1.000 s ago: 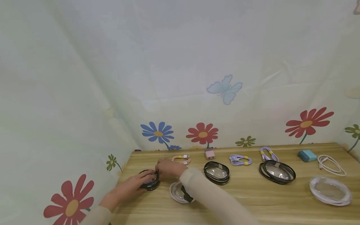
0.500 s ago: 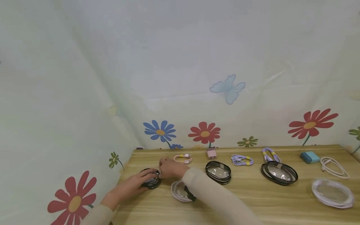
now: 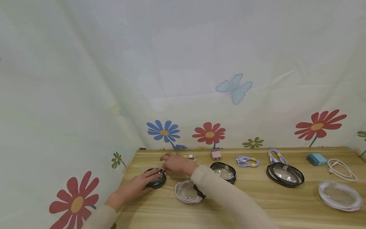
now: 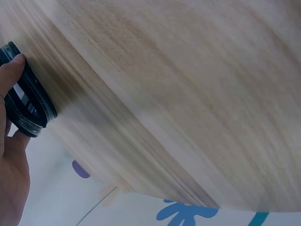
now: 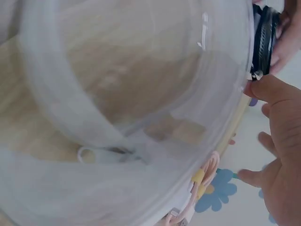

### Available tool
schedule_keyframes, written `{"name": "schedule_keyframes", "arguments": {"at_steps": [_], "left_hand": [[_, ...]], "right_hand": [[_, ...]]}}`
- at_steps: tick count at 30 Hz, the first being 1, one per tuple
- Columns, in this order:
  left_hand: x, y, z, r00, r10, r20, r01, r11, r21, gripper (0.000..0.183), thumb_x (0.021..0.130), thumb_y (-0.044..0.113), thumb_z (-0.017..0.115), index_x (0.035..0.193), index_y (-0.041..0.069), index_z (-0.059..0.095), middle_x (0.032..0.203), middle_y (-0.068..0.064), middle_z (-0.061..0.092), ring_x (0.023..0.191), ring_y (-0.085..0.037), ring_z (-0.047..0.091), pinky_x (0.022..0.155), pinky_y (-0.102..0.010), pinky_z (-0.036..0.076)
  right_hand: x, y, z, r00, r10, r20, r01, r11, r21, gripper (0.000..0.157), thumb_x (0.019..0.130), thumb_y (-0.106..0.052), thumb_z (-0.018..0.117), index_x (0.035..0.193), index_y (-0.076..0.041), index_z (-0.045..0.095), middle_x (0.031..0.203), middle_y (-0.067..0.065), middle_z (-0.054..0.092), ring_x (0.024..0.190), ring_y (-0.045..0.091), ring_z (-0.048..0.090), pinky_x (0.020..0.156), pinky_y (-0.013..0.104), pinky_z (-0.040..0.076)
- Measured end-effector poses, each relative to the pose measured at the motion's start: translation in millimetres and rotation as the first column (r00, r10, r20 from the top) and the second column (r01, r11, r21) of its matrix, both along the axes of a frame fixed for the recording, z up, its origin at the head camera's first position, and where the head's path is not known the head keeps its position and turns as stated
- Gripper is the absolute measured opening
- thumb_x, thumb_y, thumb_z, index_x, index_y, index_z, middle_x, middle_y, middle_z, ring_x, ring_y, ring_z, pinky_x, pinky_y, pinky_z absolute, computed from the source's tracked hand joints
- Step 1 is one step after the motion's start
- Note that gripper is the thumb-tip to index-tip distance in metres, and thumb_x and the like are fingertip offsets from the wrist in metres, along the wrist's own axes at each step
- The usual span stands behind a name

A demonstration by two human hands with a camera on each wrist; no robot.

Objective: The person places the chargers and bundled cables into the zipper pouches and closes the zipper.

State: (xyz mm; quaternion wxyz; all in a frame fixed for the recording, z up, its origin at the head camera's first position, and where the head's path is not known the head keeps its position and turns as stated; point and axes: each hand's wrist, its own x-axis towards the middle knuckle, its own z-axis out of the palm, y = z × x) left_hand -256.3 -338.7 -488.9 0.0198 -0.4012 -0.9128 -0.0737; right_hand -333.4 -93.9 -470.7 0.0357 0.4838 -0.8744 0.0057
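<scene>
In the head view, a small round black-edged zip pouch (image 3: 160,182) with a clear window lies at the table's left side. My left hand (image 3: 136,187) holds it; in the left wrist view the thumb lies on top of the pouch (image 4: 41,101) and the fingers are at its side. My right hand (image 3: 178,164) is at the pouch's far right edge. Seen from the right wrist, thumb and forefinger of the right hand (image 5: 284,132) pinch at the small metal zipper pull (image 5: 256,75), the other fingers spread.
Near my right forearm lies a white-edged clear pouch (image 3: 186,200). A peach cable (image 3: 193,159) sits behind the right hand. Further right are a pink charger (image 3: 216,155), black-edged pouches (image 3: 287,175), lilac cables (image 3: 247,161), a blue charger (image 3: 316,159), a white cable (image 3: 341,170) and another white-edged pouch (image 3: 340,206).
My right hand has shifted slightly toward the back and now covers more of the peach cable. My left hand stays on the black pouch. The view has moved a little.
</scene>
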Motion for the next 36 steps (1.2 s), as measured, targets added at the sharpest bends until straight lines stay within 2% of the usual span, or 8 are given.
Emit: {"name": "schedule_keyframes", "arguments": {"at_steps": [4, 8, 11, 17, 24, 29, 33, 36], "left_hand": [[0.3, 0.1, 0.6, 1.0, 0.008, -0.022, -0.009, 1.0, -0.027, 0.067, 0.092, 0.017, 0.077, 0.152, 0.019, 0.048, 0.156, -0.014, 0.044, 0.129, -0.036, 0.057, 0.095, -0.047, 0.055], [1.3, 2.7, 2.9, 1.0, 0.017, -0.018, -0.017, 1.0, -0.025, 0.066, 0.093, 0.016, 0.076, 0.153, 0.016, 0.048, 0.156, -0.016, 0.043, 0.128, -0.037, 0.057, 0.095, -0.047, 0.055], [1.8, 5.2, 3.3, 1.0, 0.014, -0.027, -0.014, 1.0, -0.021, 0.066, 0.092, 0.015, 0.077, 0.152, 0.013, 0.049, 0.155, -0.018, 0.044, 0.128, -0.039, 0.057, 0.094, -0.048, 0.055], [1.1, 11.8, -1.5, 0.998, 0.042, -0.043, -0.043, 0.999, -0.024, 0.066, 0.092, 0.015, 0.077, 0.152, 0.011, 0.049, 0.156, -0.018, 0.043, 0.128, -0.042, 0.056, 0.094, -0.051, 0.055], [1.5, 21.0, -5.1, 0.988, 0.086, -0.127, -0.088, 0.996, -0.009, 0.065, 0.089, 0.015, 0.08, 0.148, 0.007, 0.052, 0.151, -0.021, 0.046, 0.124, -0.043, 0.059, 0.091, -0.05, 0.056], [2.3, 30.5, -3.3, 0.979, 0.139, -0.151, -0.138, 0.99, 0.012, 0.064, 0.089, 0.011, 0.079, 0.145, -0.001, 0.053, 0.146, -0.028, 0.048, 0.122, -0.048, 0.058, 0.091, -0.053, 0.055], [6.4, 45.1, -0.5, 0.969, 0.197, -0.15, -0.204, 0.979, -0.028, 0.06, 0.091, 0.011, 0.076, 0.144, -0.004, 0.051, 0.144, -0.032, 0.047, 0.125, -0.05, 0.054, 0.095, -0.054, 0.053], [14.6, 54.3, 4.4, 0.958, 0.256, -0.13, -0.267, 0.961, -0.074, 0.056, 0.095, 0.017, 0.073, 0.144, 0.0, 0.052, 0.143, -0.032, 0.048, 0.125, -0.049, 0.054, 0.092, -0.055, 0.054]], "right_hand": [[3.5, -0.4, 3.0, 0.998, 0.001, -0.058, 0.0, 1.0, 0.02, 0.014, 0.1, -0.03, 0.066, 0.108, -0.032, 0.077, 0.159, -0.004, 0.04, 0.151, 0.029, 0.03, 0.107, 0.068, 0.038], [8.4, 3.3, 5.2, 0.986, -0.006, -0.165, 0.02, 0.996, 0.084, 0.03, 0.1, -0.045, 0.064, 0.129, -0.042, 0.07, 0.169, -0.007, 0.019, 0.156, 0.035, 0.01, 0.11, 0.074, 0.029], [12.3, 6.8, 6.6, 0.975, 0.003, -0.221, 0.027, 0.991, 0.133, 0.034, 0.099, -0.049, 0.063, 0.133, -0.048, 0.064, 0.171, -0.009, 0.01, 0.155, 0.042, 0.005, 0.109, 0.075, 0.027], [20.8, 14.3, 7.9, 0.993, -0.035, -0.111, 0.047, 0.993, 0.106, 0.024, 0.097, -0.038, 0.07, 0.12, -0.045, 0.073, 0.17, -0.007, 0.015, 0.149, 0.056, 0.006, 0.107, 0.079, 0.025], [25.8, 15.7, 8.0, 0.998, -0.058, -0.021, 0.058, 0.998, 0.019, 0.012, 0.095, -0.03, 0.072, 0.1, -0.039, 0.079, 0.168, -0.006, 0.022, 0.147, 0.058, 0.013, 0.106, 0.08, 0.023], [28.2, 9.5, 9.2, 0.997, -0.072, 0.035, 0.073, 0.997, -0.003, 0.008, 0.093, -0.029, 0.073, 0.092, -0.033, 0.079, 0.168, 0.0, 0.022, 0.145, 0.061, 0.017, 0.102, 0.081, 0.029], [27.1, 9.4, 6.6, 0.986, -0.15, 0.072, 0.149, 0.989, 0.013, 0.01, 0.096, -0.03, 0.068, 0.093, -0.034, 0.076, 0.168, 0.003, 0.023, 0.145, 0.061, 0.018, 0.102, 0.082, 0.028], [24.2, 10.3, 4.1, 0.979, -0.199, 0.049, 0.199, 0.98, 0.006, 0.011, 0.095, -0.031, 0.067, 0.089, -0.035, 0.075, 0.166, 0.004, 0.03, 0.145, 0.059, 0.022, 0.101, 0.082, 0.029]]}}
